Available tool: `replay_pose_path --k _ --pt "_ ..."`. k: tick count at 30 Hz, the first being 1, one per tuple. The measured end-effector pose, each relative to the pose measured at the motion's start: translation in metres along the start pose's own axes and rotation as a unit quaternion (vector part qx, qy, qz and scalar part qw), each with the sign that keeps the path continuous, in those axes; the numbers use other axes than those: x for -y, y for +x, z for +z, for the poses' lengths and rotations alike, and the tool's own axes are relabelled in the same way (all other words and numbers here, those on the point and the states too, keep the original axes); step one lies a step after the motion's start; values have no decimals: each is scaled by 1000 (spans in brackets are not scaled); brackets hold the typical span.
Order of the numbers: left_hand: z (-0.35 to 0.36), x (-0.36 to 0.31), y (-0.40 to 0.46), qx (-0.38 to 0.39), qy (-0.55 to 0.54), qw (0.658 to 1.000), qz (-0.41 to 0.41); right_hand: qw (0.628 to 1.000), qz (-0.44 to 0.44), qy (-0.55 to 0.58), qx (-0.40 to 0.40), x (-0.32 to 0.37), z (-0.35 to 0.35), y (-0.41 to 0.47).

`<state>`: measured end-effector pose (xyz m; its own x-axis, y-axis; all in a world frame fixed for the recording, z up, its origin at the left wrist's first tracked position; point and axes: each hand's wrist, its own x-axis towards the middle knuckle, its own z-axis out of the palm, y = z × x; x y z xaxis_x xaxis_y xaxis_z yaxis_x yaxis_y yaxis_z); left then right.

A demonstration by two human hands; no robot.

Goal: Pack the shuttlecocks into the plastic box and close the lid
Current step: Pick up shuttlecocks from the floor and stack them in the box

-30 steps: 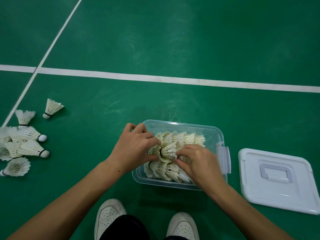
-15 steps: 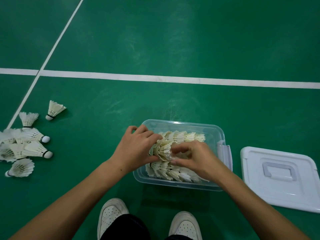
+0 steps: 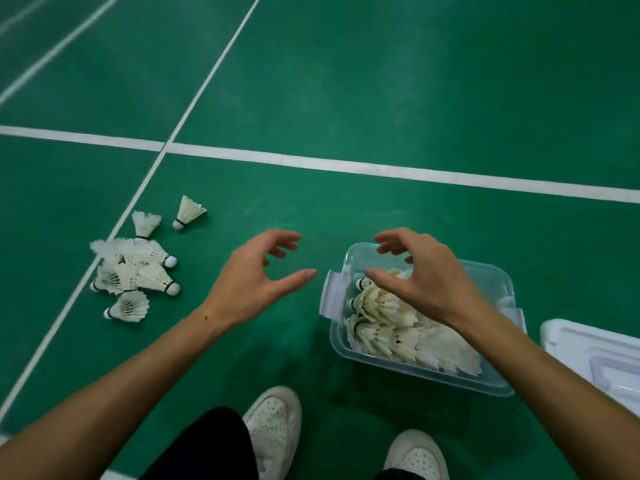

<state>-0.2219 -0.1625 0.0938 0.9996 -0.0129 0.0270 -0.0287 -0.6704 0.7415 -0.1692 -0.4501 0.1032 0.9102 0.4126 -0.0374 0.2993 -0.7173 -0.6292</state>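
- Packed shuttlecocks lie in the plastic box.
- Lid lies right of it.
- Loose shuttlecocks lie well apart to its left.

I see the lid only in part, because the right edge cuts it. My right hand covers part of the shuttlecocks in the box and the far right wall of the plastic box. In the loose pile on the left they overlap, so I cannot count them.
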Motion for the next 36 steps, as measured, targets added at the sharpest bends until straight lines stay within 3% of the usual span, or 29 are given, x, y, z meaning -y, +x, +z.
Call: replay_pose_path --k 12,17,25,30,36 --pt "-91 112 -71 -139 -78 980 -116 983 -145 -54 98 124 129 95" --pt "-124 174 -96 -189 -44 966 -172 973 -182 -60 127 166 184 134" --pt "-157 244 -96 -196 67 952 -227 958 -201 -88 184 206 258 190" --pt "-165 267 -100 -116 151 958 -216 941 -239 -110 212 214 285 215" --pt "-161 287 -125 -3 252 954 -161 893 -319 -140 285 224 311 254"
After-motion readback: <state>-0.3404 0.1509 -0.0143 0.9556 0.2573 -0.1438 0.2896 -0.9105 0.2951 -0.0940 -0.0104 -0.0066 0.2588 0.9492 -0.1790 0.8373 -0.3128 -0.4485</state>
